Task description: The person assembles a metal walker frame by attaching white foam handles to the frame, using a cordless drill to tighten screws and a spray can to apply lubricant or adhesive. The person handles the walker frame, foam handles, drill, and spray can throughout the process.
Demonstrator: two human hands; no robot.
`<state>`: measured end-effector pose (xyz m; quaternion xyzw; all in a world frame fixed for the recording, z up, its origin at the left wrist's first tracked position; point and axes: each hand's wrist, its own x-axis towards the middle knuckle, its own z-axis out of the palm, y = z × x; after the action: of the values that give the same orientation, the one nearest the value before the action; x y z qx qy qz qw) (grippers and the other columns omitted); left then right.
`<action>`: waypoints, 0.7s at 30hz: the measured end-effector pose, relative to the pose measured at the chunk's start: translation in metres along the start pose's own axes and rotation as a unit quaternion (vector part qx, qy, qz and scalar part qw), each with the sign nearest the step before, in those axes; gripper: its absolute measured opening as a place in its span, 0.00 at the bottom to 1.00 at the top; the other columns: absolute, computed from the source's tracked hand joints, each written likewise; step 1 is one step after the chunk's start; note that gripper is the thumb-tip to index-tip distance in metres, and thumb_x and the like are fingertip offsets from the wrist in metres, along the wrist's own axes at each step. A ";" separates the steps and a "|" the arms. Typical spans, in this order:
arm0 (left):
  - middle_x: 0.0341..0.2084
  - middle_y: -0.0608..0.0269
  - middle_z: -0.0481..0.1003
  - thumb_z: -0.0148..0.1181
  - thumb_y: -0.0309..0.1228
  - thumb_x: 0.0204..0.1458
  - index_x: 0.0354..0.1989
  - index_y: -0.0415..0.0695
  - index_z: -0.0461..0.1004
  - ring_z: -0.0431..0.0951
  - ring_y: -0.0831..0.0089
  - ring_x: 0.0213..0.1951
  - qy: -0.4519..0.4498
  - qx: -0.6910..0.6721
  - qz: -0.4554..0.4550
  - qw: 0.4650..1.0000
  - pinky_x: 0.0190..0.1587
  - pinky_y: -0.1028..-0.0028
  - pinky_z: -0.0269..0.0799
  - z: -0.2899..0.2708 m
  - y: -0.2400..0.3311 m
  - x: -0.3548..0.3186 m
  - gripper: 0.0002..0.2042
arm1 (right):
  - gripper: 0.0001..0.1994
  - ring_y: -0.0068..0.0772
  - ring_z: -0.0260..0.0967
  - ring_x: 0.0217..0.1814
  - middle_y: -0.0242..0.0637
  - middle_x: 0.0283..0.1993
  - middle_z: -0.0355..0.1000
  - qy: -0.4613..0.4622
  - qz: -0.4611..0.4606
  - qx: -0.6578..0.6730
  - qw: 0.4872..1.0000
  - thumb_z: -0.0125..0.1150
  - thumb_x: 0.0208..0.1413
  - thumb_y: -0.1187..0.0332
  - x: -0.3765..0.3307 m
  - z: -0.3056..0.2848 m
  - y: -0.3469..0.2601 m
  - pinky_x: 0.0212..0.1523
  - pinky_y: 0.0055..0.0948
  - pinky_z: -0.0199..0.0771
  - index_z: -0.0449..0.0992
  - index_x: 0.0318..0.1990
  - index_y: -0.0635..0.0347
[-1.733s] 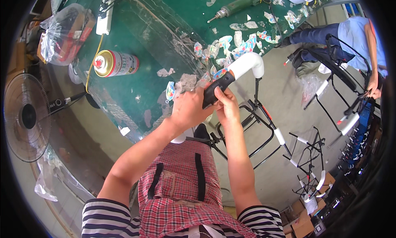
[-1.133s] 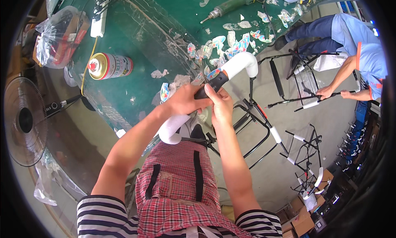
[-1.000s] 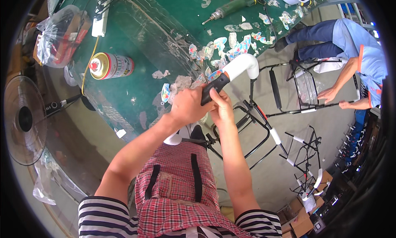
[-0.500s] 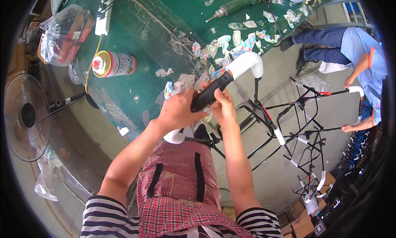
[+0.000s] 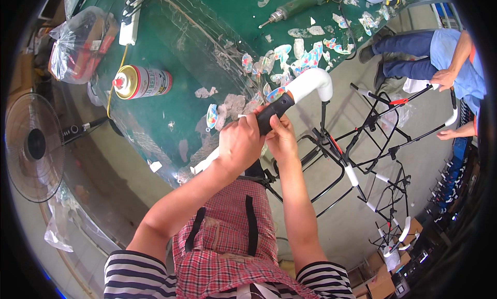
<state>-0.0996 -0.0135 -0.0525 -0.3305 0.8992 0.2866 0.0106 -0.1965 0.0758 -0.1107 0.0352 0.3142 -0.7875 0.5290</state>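
Note:
A black tubular grip (image 5: 273,112) sits on the bar of a black metal frame (image 5: 325,138), between white padded sections. One white curved padded bend (image 5: 311,85) rises beyond it at the upper right; another white padded section (image 5: 206,161) shows partly behind my left wrist. My left hand (image 5: 240,143) is wrapped round the lower part of the grip and hides most of that end. Close beside it, my right hand (image 5: 281,136) pinches the grip from the right, thumb on its side. The frame stands between me and the table's edge.
A green table (image 5: 160,40) bears a spray can (image 5: 142,82), scattered sticker scraps (image 5: 310,58), a green power tool (image 5: 297,8) and a white power strip (image 5: 130,22). A fan (image 5: 35,138) stands at left. At right, a co-worker's hand (image 5: 444,79) touches another black frame (image 5: 383,123).
My left hand has moved up and right along the grip, nearer my right hand, which has hardly moved. The co-worker's upper hand and the frame there have shifted.

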 end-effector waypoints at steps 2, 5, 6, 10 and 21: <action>0.22 0.49 0.75 0.65 0.33 0.45 0.36 0.36 0.66 0.79 0.51 0.25 0.019 -0.011 0.017 1.000 0.27 0.60 0.74 0.000 0.001 0.000 0.17 | 0.17 0.35 0.70 0.55 0.40 0.51 0.74 -0.002 -0.005 0.001 1.000 0.63 0.57 0.67 0.000 0.002 0.001 0.59 0.35 0.67 0.72 0.51 0.64; 0.24 0.47 0.76 0.65 0.35 0.44 0.38 0.36 0.67 0.79 0.50 0.25 -0.006 -0.022 0.013 1.000 0.27 0.60 0.74 -0.005 0.000 0.000 0.19 | 0.16 0.34 0.71 0.54 0.40 0.50 0.74 0.010 -0.006 -0.004 1.000 0.63 0.57 0.67 -0.002 0.005 0.001 0.58 0.34 0.68 0.72 0.50 0.64; 0.24 0.47 0.76 0.66 0.36 0.44 0.38 0.36 0.67 0.79 0.50 0.25 -0.030 -0.025 0.003 0.999 0.28 0.59 0.74 -0.009 0.001 0.001 0.19 | 0.16 0.34 0.71 0.53 0.40 0.50 0.74 0.016 -0.002 -0.011 1.000 0.63 0.57 0.67 -0.002 0.005 0.000 0.58 0.34 0.68 0.72 0.50 0.64; 0.25 0.46 0.77 0.66 0.41 0.45 0.38 0.36 0.69 0.79 0.50 0.27 -0.087 0.013 -0.032 0.996 0.29 0.59 0.74 -0.024 0.013 0.008 0.21 | 0.16 0.32 0.72 0.52 0.39 0.49 0.75 0.034 0.004 -0.023 0.999 0.63 0.57 0.68 -0.003 0.009 -0.002 0.57 0.33 0.69 0.73 0.50 0.64; 0.20 0.56 0.77 0.65 0.42 0.50 0.34 0.37 0.75 0.78 0.67 0.25 -0.273 -0.218 -0.004 0.937 0.30 0.69 0.72 -0.031 -0.030 0.041 0.18 | 0.19 0.23 0.72 0.38 0.36 0.37 0.77 0.275 -0.005 -0.214 0.937 0.74 0.47 0.66 -0.004 0.038 -0.006 0.43 0.28 0.74 0.76 0.42 0.67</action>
<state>-0.1080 -0.0724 -0.0503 -0.2371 0.7759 0.5546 0.1847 -0.1891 0.0599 -0.0758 0.1347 0.6091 -0.6638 0.4126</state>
